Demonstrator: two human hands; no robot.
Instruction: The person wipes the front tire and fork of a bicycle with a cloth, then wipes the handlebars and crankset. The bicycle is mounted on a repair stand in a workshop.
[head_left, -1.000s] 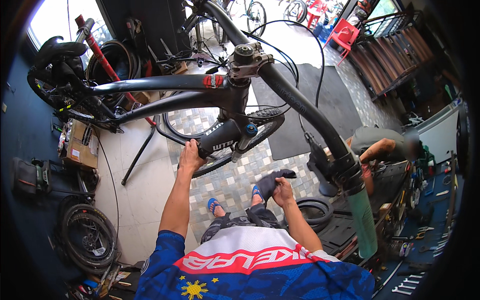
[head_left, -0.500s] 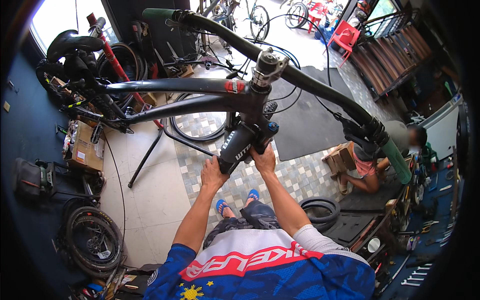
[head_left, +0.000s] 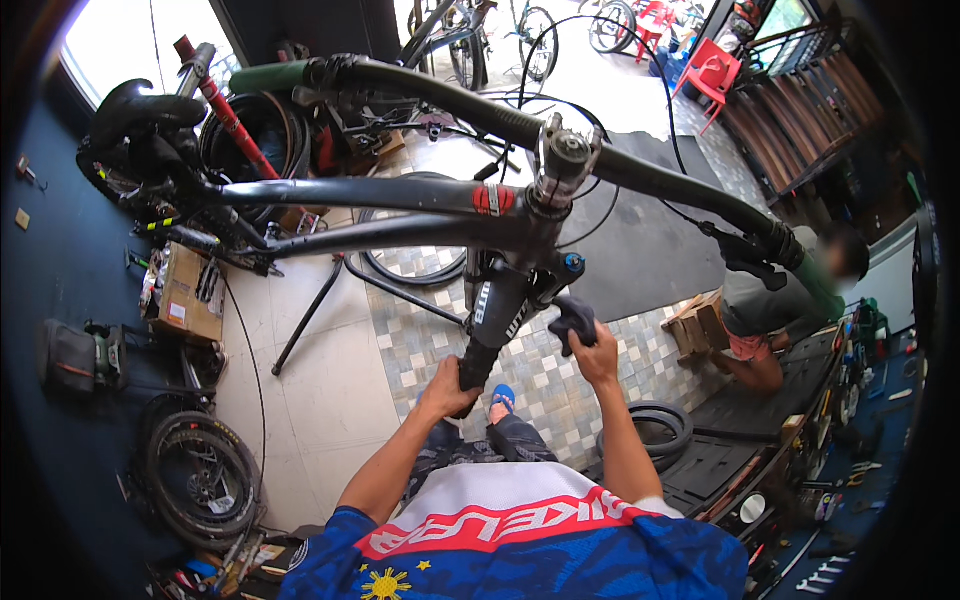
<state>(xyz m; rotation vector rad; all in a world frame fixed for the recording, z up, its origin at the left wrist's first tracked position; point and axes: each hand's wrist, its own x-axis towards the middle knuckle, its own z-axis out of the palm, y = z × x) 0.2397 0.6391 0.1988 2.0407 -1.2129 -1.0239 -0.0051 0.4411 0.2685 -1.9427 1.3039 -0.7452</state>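
A black mountain bike frame (head_left: 380, 198) hangs in front of me, its wide handlebar (head_left: 450, 105) running across the top with green grips. From the head tube the suspension fork (head_left: 497, 300) slopes down toward me, pale lettering on its legs and a blue cap (head_left: 573, 263) on the crown. My left hand (head_left: 447, 388) is wrapped round the lower end of a fork leg. To the right of the fork, my right hand (head_left: 597, 357) pinches a bunched dark rag (head_left: 574, 320), apart from the leg.
A person in a grey shirt (head_left: 765, 290) crouches at the right beside a wooden crate (head_left: 697, 328). Loose tyres (head_left: 648, 430) lie near my right arm. Wheels (head_left: 203, 475) and a cardboard box (head_left: 188, 293) stand at the left. A wall of tools (head_left: 860, 475) fills the right edge.
My right hand has come off the fork and moved right with the dark rag now showing in it. My left hand has slid lower on the leg. The bike sits slightly further right in view.
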